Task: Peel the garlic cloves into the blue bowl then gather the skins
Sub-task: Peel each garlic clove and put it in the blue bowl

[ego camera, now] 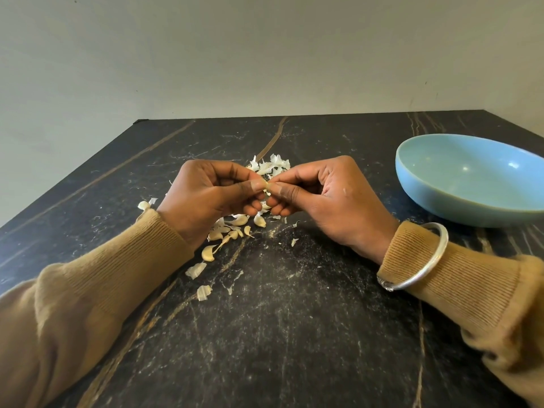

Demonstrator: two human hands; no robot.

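Garlic clove point(267, 187), only a pale sliver of it showing on my feed, is held at the centre of the view, pinched from both sides. The left hand point(212, 195) grasps it with thumb and forefinger curled onto it from the left, the other fingers tucked under. The right hand point(326, 195) meets it from the right, thumb and forefinger tips pressed to the same clove, its remaining fingers folded toward the palm. I cannot tell how much skin is on it, since the fingertips cover most of it. Beneath the hands and toward the left wrist lie the loose cloves point(239, 220), a small scatter on the table point(294, 334), with a few papery flakes among them and nearer me. Just beyond the hands sits a heap of white skins point(272, 165), partly hidden by the knuckles. The blue bowl point(441, 207) stands on the table well to the right of the hands, its right edge cut off by the frame. Both forearms wear tan ribbed sleeves point(103, 278), and a silver bangle point(424, 260) rings the right cuff. The dark stone tabletop is veined in brown and white, and a plain pale wall point(265, 54) rises behind it.
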